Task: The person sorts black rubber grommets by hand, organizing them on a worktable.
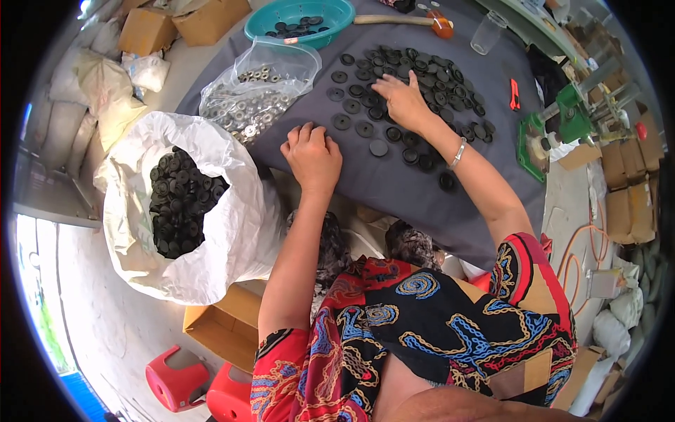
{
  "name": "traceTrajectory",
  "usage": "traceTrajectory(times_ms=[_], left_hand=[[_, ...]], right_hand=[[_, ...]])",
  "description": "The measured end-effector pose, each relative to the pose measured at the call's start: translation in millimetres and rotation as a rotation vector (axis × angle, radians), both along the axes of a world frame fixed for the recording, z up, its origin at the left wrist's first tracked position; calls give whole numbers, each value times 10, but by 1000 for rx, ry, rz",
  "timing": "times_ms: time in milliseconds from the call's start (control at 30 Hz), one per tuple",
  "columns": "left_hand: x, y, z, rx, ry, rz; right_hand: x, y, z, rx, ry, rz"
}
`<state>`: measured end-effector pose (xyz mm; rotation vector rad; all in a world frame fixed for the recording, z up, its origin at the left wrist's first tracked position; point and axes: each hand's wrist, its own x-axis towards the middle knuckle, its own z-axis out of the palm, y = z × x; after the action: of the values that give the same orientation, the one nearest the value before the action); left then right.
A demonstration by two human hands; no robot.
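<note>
Many round black rubber-like discs [378, 148] lie spread over the dark grey cloth on the table [281, 144]. Over the middle of the spread is my right hand [404, 105], its fingers stretched to the left and the thumb apart. The fingertips are at the discs, and I see nothing gripped. My left hand [313, 158] rests at the near table edge, left of the discs. Its fingers are loosely bent and slightly apart, with no object showing in them. Beyond it lies a clear plastic bag [299, 63] of small metallic ring-shaped parts [246, 109].
A white sack [239, 204] full of black discs [179, 200] stands left of my left arm. A teal basin [337, 15], an orange-headed hammer [441, 27], a clear jar [487, 34], a red cutter [515, 95] and a green hand press [534, 144] are on the table. Red stools [169, 380] stand lower left.
</note>
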<state>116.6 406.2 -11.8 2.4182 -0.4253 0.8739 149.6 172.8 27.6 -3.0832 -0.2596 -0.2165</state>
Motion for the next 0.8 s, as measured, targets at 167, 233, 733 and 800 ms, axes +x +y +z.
traceTrajectory(times_ms=[167, 233, 733, 800], left_hand=[[7, -32, 18, -26, -4, -22], [-8, -37, 7, -44, -6, -31], [-32, -20, 18, -69, 6, -39], [-15, -76, 31, -89, 5, -62]], right_hand=[[269, -130, 47, -62, -152, -61], [339, -105, 41, -120, -103, -95], [609, -330, -53, -205, -234, -106], [610, -408, -52, -223, -265, -103]])
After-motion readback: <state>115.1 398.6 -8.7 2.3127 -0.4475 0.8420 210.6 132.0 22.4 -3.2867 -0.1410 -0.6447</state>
